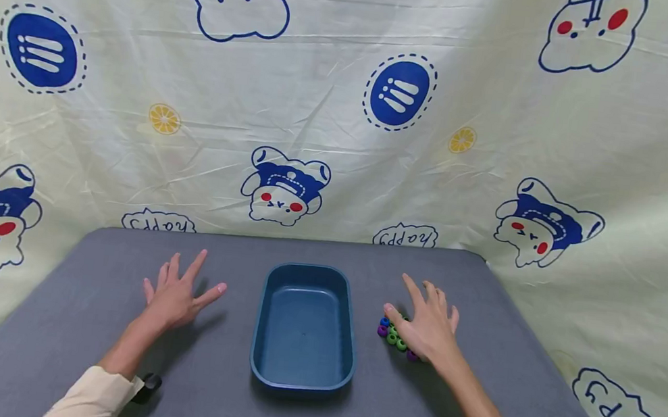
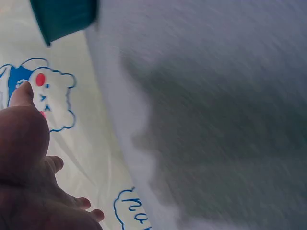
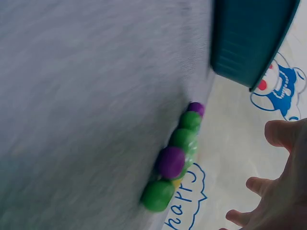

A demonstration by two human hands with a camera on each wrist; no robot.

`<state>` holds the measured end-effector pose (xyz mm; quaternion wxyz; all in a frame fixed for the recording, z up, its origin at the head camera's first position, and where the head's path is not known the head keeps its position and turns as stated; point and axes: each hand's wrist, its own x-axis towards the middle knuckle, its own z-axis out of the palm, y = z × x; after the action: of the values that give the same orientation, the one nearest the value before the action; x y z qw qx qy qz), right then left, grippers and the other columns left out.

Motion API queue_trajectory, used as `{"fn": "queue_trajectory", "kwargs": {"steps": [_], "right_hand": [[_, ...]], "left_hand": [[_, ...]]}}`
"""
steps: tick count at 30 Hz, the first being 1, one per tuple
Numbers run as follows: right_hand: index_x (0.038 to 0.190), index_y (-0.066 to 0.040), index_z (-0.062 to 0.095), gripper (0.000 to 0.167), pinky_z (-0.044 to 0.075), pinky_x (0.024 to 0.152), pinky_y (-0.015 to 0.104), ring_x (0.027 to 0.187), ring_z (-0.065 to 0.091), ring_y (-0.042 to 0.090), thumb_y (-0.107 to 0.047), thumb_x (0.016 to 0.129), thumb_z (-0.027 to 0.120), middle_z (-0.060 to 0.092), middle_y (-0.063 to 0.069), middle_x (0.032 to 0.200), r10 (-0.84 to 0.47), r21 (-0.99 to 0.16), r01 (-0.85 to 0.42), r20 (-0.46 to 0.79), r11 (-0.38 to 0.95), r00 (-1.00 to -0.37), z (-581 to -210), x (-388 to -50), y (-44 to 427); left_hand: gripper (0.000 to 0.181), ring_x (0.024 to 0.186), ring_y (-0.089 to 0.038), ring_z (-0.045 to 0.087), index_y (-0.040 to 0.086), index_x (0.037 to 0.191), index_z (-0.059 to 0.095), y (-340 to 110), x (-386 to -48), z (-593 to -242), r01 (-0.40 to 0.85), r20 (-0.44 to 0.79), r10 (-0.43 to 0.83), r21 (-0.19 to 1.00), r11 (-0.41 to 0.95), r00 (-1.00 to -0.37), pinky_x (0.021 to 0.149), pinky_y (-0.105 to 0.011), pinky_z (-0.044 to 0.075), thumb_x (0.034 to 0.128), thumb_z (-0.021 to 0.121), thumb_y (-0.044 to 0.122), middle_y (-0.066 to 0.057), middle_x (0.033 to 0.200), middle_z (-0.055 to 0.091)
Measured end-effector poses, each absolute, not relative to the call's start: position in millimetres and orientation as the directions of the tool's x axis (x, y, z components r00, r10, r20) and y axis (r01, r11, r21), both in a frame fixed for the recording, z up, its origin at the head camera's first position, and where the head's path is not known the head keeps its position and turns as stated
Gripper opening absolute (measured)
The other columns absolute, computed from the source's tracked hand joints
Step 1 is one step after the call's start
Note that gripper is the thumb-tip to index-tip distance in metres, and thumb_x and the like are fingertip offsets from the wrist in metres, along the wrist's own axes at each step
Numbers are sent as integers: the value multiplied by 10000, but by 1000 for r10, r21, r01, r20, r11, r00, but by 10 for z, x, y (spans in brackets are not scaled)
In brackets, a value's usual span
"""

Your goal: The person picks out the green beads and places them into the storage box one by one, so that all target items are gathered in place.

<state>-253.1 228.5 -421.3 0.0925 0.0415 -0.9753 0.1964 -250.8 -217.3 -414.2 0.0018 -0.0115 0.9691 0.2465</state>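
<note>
Spread fingers mark my left hand [image 1: 174, 297], held over the table left of a blue rectangular tub [image 1: 304, 328]; it holds nothing. To the tub's right, my right hand [image 1: 430, 326] hovers above a small cluster of round beads [image 1: 391, 338], its fingers also spread. Green, purple and blue beads show in the head view; the hand covers part of the cluster. In the right wrist view, green and purple beads [image 3: 171, 162] lie together on the table, apart from the fingers. The tub's inside is bare.
A grey table [image 1: 205, 385] carries the tub and beads. Behind and beside it hangs a pale printed sheet [image 1: 321, 98] with cartoon figures. Each wrist wears a black device, such as the left one [image 1: 147, 388].
</note>
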Motion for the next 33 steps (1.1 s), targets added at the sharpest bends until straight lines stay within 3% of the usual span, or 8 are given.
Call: {"fn": "queue_trajectory", "kwargs": {"steps": [8,13,20,24,33], "right_hand": [[1625,-228,217,780,129,1090,803,1486,207,487,-578,996,516,244,274,1618,-27,-455,-83,130,887,-991,-4129,-2583,2227],[1622,-201,226,779,178,1067,812,1484,252,489,-457,990,602,267,268,1621,-31,-526,-96,130,845,-991,-4093,-2588,2241],[1612,-128,250,824,222,1135,761,1499,218,507,-311,948,702,239,255,1646,-40,-645,-88,89,759,-995,-4027,-2598,2283],[1598,-136,288,837,313,1102,739,1464,274,541,-300,918,748,278,264,1628,-39,-695,-47,27,718,-999,-4033,-2615,2339],[1553,-85,375,779,398,1085,666,1396,408,525,-228,898,771,392,326,1543,-57,-757,3,-53,653,-997,-4065,-2650,2485]], "left_hand": [[889,1504,-577,32,189,1644,29,-2029,-2554,-4074,-31,-34,-13,591,806,-999,1161,-773,68,1008,495,599,-354,1645,-39],[857,1486,-593,115,180,1642,-14,-1935,-2542,-4066,-12,-60,41,685,728,-997,1155,-758,162,1038,465,555,-351,1643,-16],[849,1547,-487,62,201,1646,-10,-1815,-2526,-4126,-31,-92,73,807,589,-993,1206,-688,109,1039,469,551,-216,1702,3],[857,1542,-482,121,260,1646,0,-1731,-2519,-4139,-68,-128,82,855,515,-988,1183,-703,169,1017,479,591,-185,1710,31],[884,1488,-522,264,269,1646,54,-1539,-2501,-4165,-111,-147,57,906,409,-987,1139,-706,280,989,571,555,-281,1653,203]]}}
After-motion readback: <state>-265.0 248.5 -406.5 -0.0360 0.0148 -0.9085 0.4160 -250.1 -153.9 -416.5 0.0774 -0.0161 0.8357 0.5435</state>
